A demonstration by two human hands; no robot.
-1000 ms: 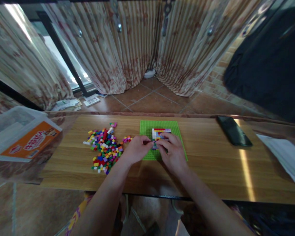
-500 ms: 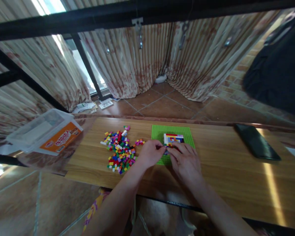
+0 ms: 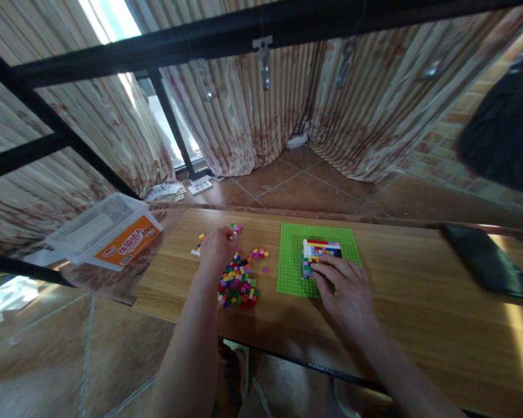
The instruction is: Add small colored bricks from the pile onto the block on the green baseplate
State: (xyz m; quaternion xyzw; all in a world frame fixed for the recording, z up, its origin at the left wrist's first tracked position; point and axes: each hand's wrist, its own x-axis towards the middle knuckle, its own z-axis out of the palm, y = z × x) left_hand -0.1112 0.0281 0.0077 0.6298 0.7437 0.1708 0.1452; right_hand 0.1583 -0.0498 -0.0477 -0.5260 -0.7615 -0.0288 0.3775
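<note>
My left hand (image 3: pixel 218 249) is over the upper part of a loose pile of small toy bricks (image 3: pixel 237 278) in many colours, hiding some of them. Its fingertips are drawn together at a small whitish brick (image 3: pixel 234 235). My right hand (image 3: pixel 346 287) lies over the lower right of a low, multicoloured brick build (image 3: pixel 320 245). Thumb and fingers close in on the build's lower part, which they partly cover. Under the build is a green studded baseplate (image 3: pixel 290 249).
The wooden table (image 3: pixel 396 278) carries a dark phone-like slab (image 3: pixel 490 260) on the right. A clear plastic tub (image 3: pixel 108 229) with an orange label stands at the left end. A dark metal bar (image 3: pixel 200 49) crosses above, before striped curtains (image 3: pixel 244 116).
My left hand has left the build and moved left to the brick pile. My right hand stays at the build. The whole view has shifted slightly.
</note>
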